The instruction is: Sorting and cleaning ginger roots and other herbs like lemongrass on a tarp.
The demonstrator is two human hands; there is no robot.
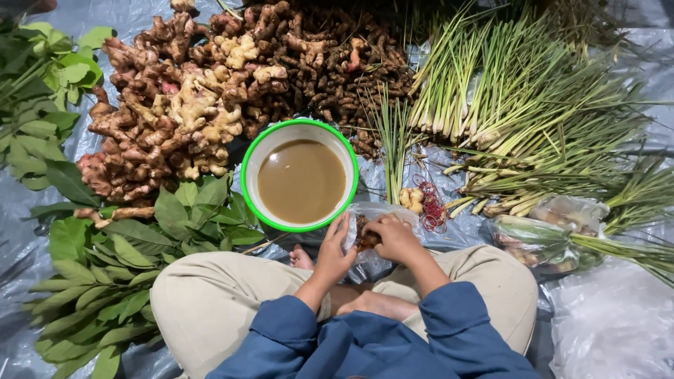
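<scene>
At lower centre, a clear plastic bag (pixel 372 235) of brown pieces is gripped closed-fingered by the left hand (pixel 335 251) and right hand (pixel 394 237), below the bowl (pixel 300 175); packing appears unfinished.

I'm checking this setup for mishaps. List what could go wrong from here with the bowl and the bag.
1. The green-rimmed bowl is filled with brown liquid and sits just beyond the left hand; a nudge might slop it onto the leaves.
2. Both hands work a thin clear plastic bag holding brown pieces; the right hand pressing in could tear it.
3. Loose red rubber bands beside the bag could get buried under the lemongrass.
</scene>
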